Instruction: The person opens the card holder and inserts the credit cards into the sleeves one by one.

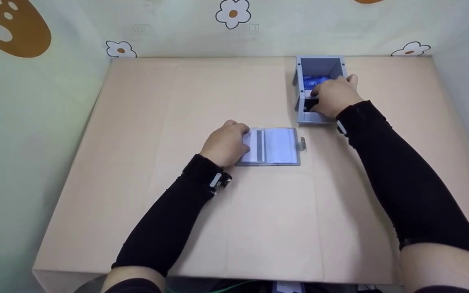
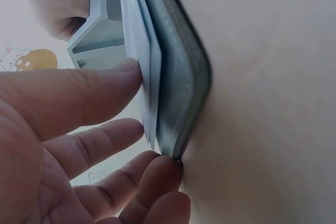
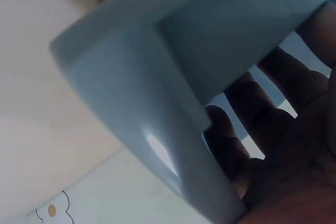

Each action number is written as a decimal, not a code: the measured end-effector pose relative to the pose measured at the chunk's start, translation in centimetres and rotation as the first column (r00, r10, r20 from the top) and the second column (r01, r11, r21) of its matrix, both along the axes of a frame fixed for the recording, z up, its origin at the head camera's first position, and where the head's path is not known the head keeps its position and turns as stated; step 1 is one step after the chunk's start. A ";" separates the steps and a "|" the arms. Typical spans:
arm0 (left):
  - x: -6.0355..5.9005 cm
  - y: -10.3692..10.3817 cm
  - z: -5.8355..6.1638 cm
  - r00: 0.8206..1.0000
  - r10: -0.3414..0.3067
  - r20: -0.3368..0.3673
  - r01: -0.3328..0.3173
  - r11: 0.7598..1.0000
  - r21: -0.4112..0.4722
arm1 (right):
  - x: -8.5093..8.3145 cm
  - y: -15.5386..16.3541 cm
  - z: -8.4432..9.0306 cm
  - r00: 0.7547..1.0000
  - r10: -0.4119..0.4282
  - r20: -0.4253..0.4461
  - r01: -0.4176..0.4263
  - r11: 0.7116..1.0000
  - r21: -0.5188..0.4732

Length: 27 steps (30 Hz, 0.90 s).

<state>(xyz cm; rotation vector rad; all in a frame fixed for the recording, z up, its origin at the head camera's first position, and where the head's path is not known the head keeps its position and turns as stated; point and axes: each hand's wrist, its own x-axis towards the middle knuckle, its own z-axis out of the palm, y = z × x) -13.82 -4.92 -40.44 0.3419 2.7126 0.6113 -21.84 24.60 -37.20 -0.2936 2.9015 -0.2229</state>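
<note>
An open card holder (image 1: 281,145) with clear sleeves and a grey cover lies on the table, its snap tab pointing right. My left hand (image 1: 225,142) holds its left edge; the left wrist view shows the thumb on the sleeve pages (image 2: 142,51) and fingertips at the cover's corner. Farther back on the right stands a grey plastic bin (image 1: 319,118). Into it reaches my right hand (image 1: 335,97), fingers bent down beside a blue card-like item (image 1: 315,81) and something white. The bin wall partly hides these fingers; I cannot tell whether they grip anything.
The table (image 1: 169,106) has a beige cover and meets a pale wall (image 1: 177,28) with flower prints just behind the bin. Another wall (image 1: 6,122) runs along the left. Under the front edge a green cable (image 1: 230,287) shows.
</note>
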 end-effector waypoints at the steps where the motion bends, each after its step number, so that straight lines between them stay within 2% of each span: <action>1: 0.0 0.0 0.0 1.000 0.000 -0.001 0.000 1.000 0.001 | 0.0 0.0 0.0 1.000 0.002 -0.003 -0.002 1.000 0.009; 7: 0.1 0.0 0.0 1.000 -0.011 -0.018 0.011 1.000 0.009 | 0.1 -0.3 -0.2 0.998 0.038 -0.045 -0.034 0.996 0.077; 12: 0.1 0.0 0.0 1.000 -0.012 -0.019 0.012 1.000 0.002 | 0.2 -0.4 -0.2 0.997 0.046 -0.067 -0.040 0.996 0.085; 23: 0.1 0.0 -0.1 1.000 -0.003 -0.015 0.003 1.000 0.007 | 0.1 -0.6 -0.3 0.997 0.011 -0.079 -0.004 0.997 0.079; 27: 0.1 0.0 0.0 1.000 0.001 -0.010 -0.001 1.000 0.012 | -0.1 -0.7 -0.2 0.998 -0.006 -0.056 0.011 0.996 0.084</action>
